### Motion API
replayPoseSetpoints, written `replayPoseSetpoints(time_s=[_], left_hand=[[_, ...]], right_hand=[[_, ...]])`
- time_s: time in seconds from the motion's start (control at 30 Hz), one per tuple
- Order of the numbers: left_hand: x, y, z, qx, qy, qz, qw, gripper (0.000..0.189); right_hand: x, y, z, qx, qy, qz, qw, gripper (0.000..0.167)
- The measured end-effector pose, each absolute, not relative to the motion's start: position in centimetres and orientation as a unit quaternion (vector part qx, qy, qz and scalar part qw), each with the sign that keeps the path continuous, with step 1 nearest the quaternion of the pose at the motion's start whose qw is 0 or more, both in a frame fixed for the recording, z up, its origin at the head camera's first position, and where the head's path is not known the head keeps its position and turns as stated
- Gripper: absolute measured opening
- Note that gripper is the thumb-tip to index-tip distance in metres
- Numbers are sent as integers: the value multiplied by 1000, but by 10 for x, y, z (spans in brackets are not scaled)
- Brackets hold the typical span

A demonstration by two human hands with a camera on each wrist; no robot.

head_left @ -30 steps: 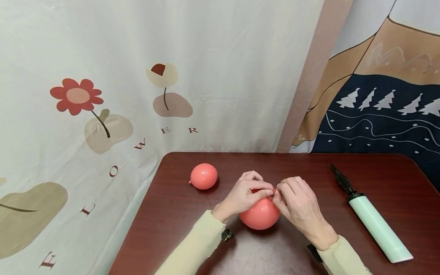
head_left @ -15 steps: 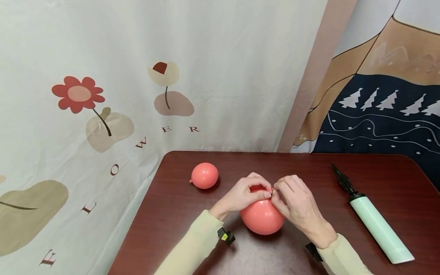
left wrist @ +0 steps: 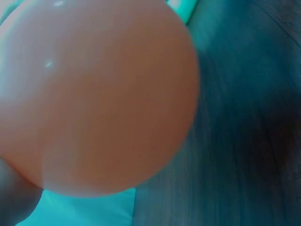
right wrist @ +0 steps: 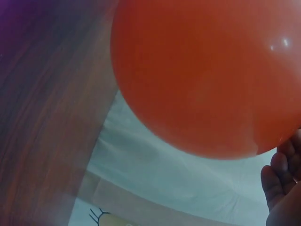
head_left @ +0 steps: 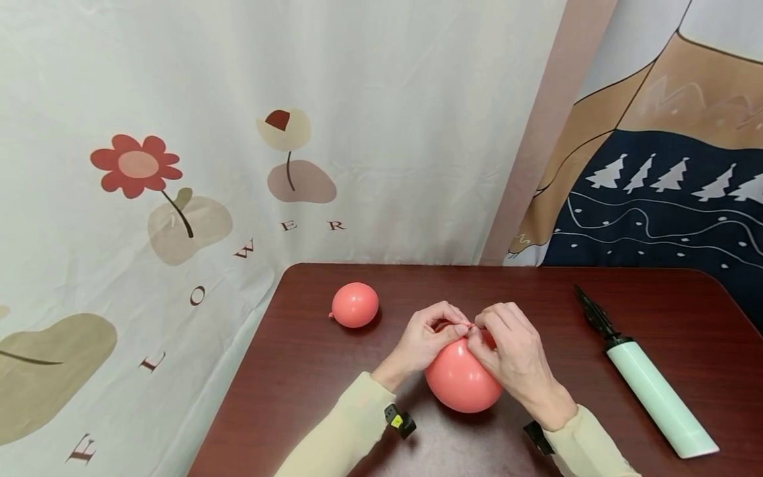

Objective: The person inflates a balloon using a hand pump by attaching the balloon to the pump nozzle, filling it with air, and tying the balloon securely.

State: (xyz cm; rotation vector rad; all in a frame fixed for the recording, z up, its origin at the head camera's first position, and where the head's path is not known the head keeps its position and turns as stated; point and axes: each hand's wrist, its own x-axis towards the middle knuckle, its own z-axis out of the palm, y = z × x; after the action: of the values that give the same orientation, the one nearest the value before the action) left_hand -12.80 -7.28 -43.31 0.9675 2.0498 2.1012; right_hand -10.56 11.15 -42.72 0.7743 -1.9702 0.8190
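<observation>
A coral-red inflated balloon (head_left: 463,381) hangs below both hands near the middle of the table, its neck pointing up and away. My left hand (head_left: 424,336) pinches the neck between thumb and fingers from the left. From the right, my right hand (head_left: 511,348) has its thumb and fingertips pinched on the same neck. The two hands' fingertips nearly meet there and partly hide the neck. In the left wrist view the balloon (left wrist: 103,99) fills much of the picture. The right wrist view shows the balloon (right wrist: 202,80) with curled fingers (right wrist: 273,186) at its lower right.
A smaller tied red balloon (head_left: 355,305) lies on the dark red-brown table (head_left: 298,371) at the back left. To the right lies a pale green hand pump (head_left: 661,397) with a black nozzle. A printed curtain (head_left: 405,165) hangs behind the table's back edge.
The balloon has shifted slightly right and toward the table's front. Both hands stay at its neck, with their fingers changing position a little.
</observation>
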Motion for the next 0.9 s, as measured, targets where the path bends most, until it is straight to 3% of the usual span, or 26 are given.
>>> replayPoseSetpoints(time_s=[0.23, 0.5, 0.73, 0.9], left_hand=[[-124, -69, -436, 309, 654, 691, -5, 7], [-127, -68, -439, 316, 633, 707, 0, 35], [-127, -70, -439, 333, 632, 700, 6, 36], [-129, -72, -439, 342, 625, 702, 1, 35]], right_hand=[[-105, 110, -426, 291, -792, 336, 418, 14], [-105, 111, -425, 282, -794, 341, 417, 18], [-104, 115, -426, 268, -803, 343, 407, 18], [-100, 117, -427, 258, -813, 343, 394, 27]])
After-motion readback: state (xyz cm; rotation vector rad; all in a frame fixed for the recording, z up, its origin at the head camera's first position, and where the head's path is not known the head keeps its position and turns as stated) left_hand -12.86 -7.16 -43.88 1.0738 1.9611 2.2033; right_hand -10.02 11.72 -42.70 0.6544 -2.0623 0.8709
